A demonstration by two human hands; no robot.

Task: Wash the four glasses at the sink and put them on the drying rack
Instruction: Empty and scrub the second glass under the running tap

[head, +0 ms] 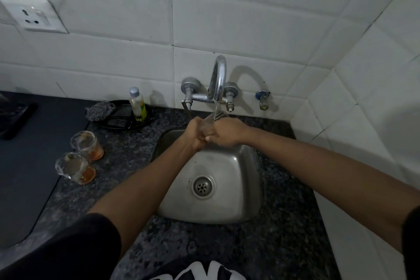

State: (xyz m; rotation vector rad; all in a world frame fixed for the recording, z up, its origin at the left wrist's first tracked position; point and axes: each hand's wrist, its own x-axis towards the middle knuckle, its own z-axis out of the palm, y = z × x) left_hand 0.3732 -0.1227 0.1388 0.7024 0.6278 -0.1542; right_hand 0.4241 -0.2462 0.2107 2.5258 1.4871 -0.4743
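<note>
Over the steel sink (227,207), both my hands hold one clear glass (210,121) under the running tap (218,79). My left hand (196,133) grips the glass from the left and my right hand (226,132) grips it from the right. Water streams onto the glass, and much of it is hidden by my fingers. Two more glasses stand on the dark counter to the left, each with orange residue at the bottom: one (87,145) farther back, one (73,167) nearer me.
A black tray (122,118) behind the sink's left corner holds a grey scrubber (98,110) and a small soap bottle (137,104). A grey mat (25,161) lies at the left. White tiled walls close in behind and on the right. A wall socket (34,16) sits upper left.
</note>
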